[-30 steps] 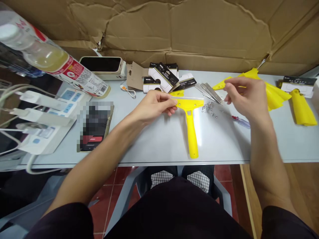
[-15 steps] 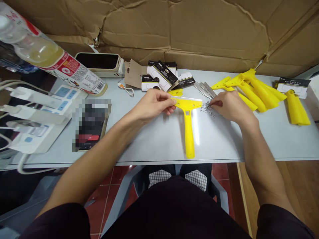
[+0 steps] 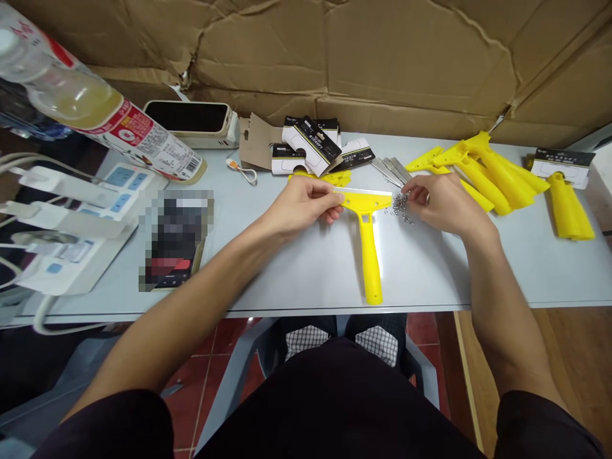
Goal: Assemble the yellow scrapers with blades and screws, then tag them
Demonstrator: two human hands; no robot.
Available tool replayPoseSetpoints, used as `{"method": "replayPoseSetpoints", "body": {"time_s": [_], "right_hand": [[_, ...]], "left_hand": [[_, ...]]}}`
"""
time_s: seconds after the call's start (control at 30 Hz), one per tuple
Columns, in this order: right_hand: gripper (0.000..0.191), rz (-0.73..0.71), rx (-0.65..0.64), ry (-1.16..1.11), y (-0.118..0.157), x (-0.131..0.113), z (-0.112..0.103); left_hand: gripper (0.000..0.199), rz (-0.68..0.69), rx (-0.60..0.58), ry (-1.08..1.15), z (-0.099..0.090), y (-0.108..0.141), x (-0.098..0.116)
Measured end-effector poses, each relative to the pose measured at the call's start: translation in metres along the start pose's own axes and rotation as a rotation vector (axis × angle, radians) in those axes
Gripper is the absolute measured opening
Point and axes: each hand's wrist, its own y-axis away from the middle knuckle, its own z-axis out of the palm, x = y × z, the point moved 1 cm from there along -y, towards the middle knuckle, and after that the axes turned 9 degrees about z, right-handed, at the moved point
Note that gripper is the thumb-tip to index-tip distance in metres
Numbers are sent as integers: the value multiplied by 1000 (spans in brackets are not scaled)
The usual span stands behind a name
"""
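Note:
Pinched at its left end by my left hand (image 3: 310,203), a yellow scraper (image 3: 368,248) has its handle pointing toward me. A thin metal blade (image 3: 366,192) lies along its top edge. My right hand (image 3: 442,203) is closed at the fingertips, at the right side of a small pile of screws (image 3: 400,207); whatever is between the fingers is too small to make out. Several loose metal blades (image 3: 393,171) lie just behind that pile. More yellow scraper handles (image 3: 497,172) are heaped beyond my right hand.
Printed cardboard packaging (image 3: 318,150) lies at the back, before a cardboard wall (image 3: 421,70). On the left are a bottle (image 3: 138,131), a power strip (image 3: 108,223) and a phone (image 3: 174,239). One carded yellow piece (image 3: 571,207) sits far right.
The scraper and my left hand have shifted slightly right, and its handle tilts a little more. My right fingers have moved slightly at the screw pile's edge.

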Motion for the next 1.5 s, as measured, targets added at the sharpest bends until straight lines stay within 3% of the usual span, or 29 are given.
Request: {"method": "replayPoseSetpoints", "body": {"time_s": [0.17, 0.4, 0.57, 0.73, 0.97, 1.33, 1.5], "right_hand": [[26, 6, 46, -204, 8, -16, -12], [18, -43, -67, -469, 11, -30, -2], [19, -23, -62, -539, 15, -34, -1], [19, -91, -98, -455, 13, -59, -4], [25, -238, -205, -162, -13, -93, -1], [44, -87, -332, -28, -30, -110, -7], [38, -130, -294, -72, -36, -100, -9]], "left_hand": [[24, -34, -8, 8, 6, 2, 0], [26, -44, 4, 22, 10, 4, -2], [23, -23, -7, 19, 11, 4, -3], [24, -10, -10, -4, 13, 5, -3], [26, 15, -42, -26, 14, 7, -3], [28, 31, -54, 5, 16, 7, -6], [25, 28, -58, 14, 17, 8, -8]]}}
